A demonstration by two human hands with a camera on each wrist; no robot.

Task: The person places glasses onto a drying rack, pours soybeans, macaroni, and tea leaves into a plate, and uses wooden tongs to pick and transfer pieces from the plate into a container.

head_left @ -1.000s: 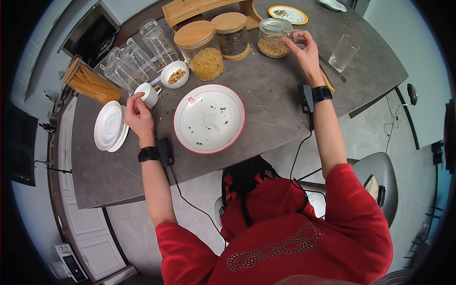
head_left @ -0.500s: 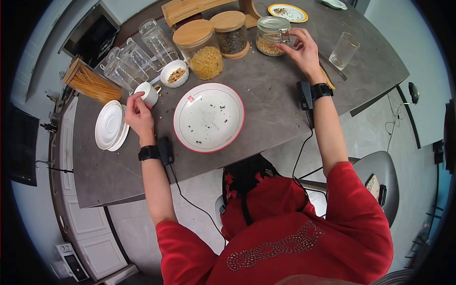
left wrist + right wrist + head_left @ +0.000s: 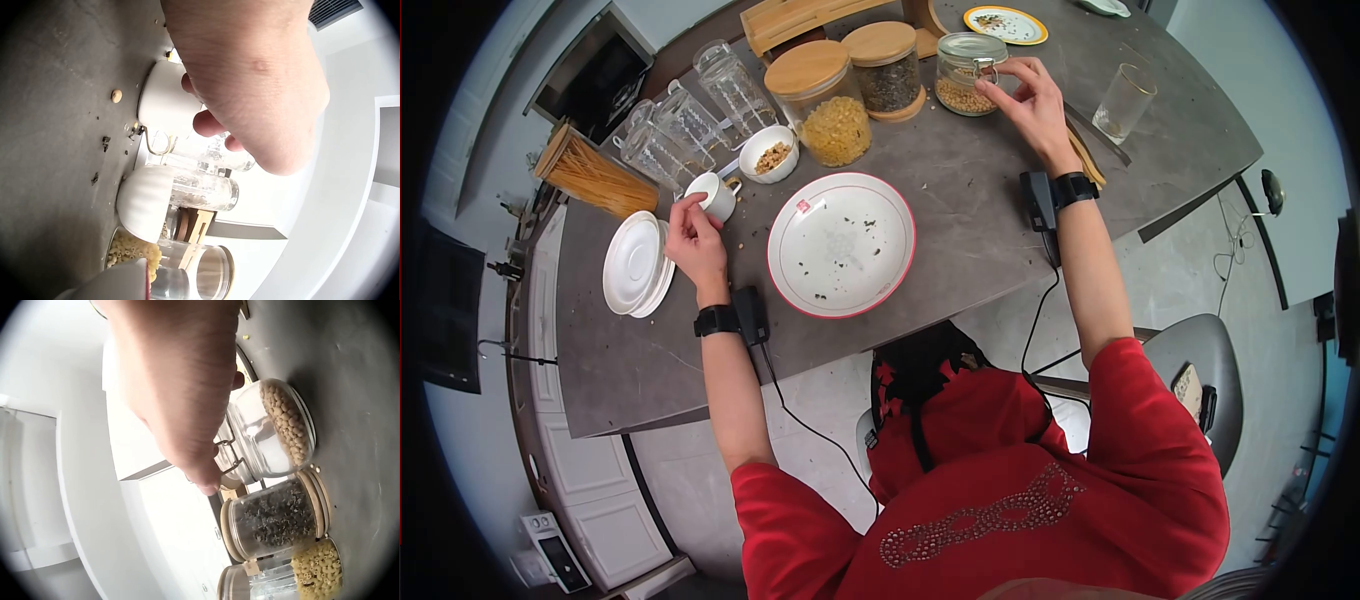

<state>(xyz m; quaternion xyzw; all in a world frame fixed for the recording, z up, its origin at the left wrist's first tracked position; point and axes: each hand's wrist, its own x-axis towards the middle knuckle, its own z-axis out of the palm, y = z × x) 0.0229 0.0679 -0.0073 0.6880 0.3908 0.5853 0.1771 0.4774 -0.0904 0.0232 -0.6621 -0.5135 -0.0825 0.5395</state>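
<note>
My right hand (image 3: pixel 1040 112) is at a squat glass jar (image 3: pixel 971 75) of pale beans or chickpeas, with its thumb and fingers pinching around the wire clasp (image 3: pixel 232 455). The jar's glass lid is down and the jar stands upright. At the left, my left hand (image 3: pixel 697 248) hovers with loosely curled fingers beside a small white cup (image 3: pixel 718 198). In the left wrist view its fingers overlap the upper part of the cup (image 3: pixel 164 100); nothing shows in its grasp.
A white plate (image 3: pixel 840 245) with dark crumbs lies between my arms. Around it stand a small bowl (image 3: pixel 768 156) of nuts, a pasta jar (image 3: pixel 834 130), a dark-filled jar (image 3: pixel 887 80), glass mugs (image 3: pixel 735 95), stacked saucers (image 3: pixel 635 265), a tumbler (image 3: pixel 1122 108) and a spaghetti container (image 3: pixel 595 172).
The bean jar has shifted left and turned, so its clasp faces more toward me, and my right hand has moved left with it. My left hand has stayed by the cup.
</note>
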